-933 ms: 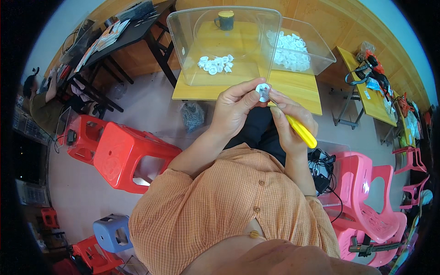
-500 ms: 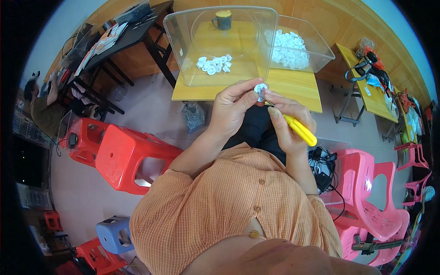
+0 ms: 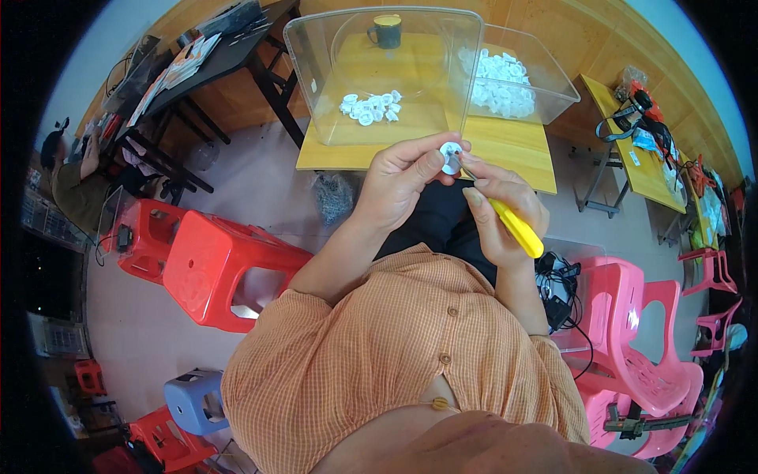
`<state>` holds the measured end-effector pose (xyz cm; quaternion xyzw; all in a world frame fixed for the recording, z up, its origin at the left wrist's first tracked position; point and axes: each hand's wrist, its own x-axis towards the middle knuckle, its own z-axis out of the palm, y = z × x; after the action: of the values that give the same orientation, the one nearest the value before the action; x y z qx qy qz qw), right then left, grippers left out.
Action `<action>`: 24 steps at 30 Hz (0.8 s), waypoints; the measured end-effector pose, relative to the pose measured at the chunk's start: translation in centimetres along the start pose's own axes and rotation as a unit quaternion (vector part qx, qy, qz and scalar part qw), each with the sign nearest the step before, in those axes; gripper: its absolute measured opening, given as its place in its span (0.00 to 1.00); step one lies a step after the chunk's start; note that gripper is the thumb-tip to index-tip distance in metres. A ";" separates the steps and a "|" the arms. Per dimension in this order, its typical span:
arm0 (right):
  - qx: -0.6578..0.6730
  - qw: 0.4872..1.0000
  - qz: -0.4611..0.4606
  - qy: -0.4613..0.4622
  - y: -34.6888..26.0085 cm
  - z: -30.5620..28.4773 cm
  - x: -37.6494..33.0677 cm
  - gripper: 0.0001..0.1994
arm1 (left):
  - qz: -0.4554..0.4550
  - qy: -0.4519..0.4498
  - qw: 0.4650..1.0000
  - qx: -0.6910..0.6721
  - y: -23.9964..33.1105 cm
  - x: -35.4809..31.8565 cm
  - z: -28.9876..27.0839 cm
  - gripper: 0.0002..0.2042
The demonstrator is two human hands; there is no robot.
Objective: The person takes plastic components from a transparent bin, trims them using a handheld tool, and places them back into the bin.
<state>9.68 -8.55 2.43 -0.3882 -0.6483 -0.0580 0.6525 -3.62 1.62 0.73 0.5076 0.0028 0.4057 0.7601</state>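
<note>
My left hand [image 3: 401,180] pinches a small round white plastic part [image 3: 450,159] between thumb and fingers, above my lap at the table's near edge. In my right hand [image 3: 505,199] is a yellow-handled tool [image 3: 517,227], its handle pointing down to the right. A thin metal end of the tool reaches to the part's face; the fingers partly hide it, and I cannot make out the tip's shape. Just beyond my hands, a loose group of similar white parts [image 3: 367,110] shows within the outline of a large clear plastic box [image 3: 316,134].
Another clear bin [image 3: 562,101] holds a heap of white parts [image 3: 499,83]. A dark mug [image 3: 387,33] stands on the yellow table [image 3: 505,150]. Red stools [image 3: 205,268] are at my left, pink chairs [image 3: 624,324] and black cables [image 3: 559,284] at my right. Another person [image 3: 79,178] sits far left.
The white part has turned in my left fingers, so more of its round face shows. My right hand and the tool have shifted only slightly.
</note>
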 end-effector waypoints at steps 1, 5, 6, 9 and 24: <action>0.000 1.000 0.000 0.000 0.0 0.0 0.0 0.08 | -0.004 0.003 1.000 0.010 0.2 0.0 0.0 0.18; -0.001 1.000 -0.012 -0.007 0.3 0.0 0.0 0.08 | -0.023 0.020 0.999 -0.008 0.2 0.2 0.0 0.15; -0.001 1.000 -0.011 -0.008 0.3 0.0 0.0 0.08 | -0.024 0.020 0.999 -0.008 0.0 0.2 -0.2 0.15; 0.006 1.000 -0.010 -0.011 0.5 -0.1 0.0 0.08 | -0.027 0.015 1.000 0.005 -0.2 0.3 -0.5 0.16; 0.022 0.999 0.024 -0.021 0.4 -0.6 0.3 0.07 | -0.044 0.023 0.999 0.008 0.0 0.2 -0.6 0.14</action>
<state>10.41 -8.47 2.56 -0.3900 -0.6536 -0.0202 0.6483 -3.71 2.26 0.52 0.5038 0.0458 0.3828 0.7730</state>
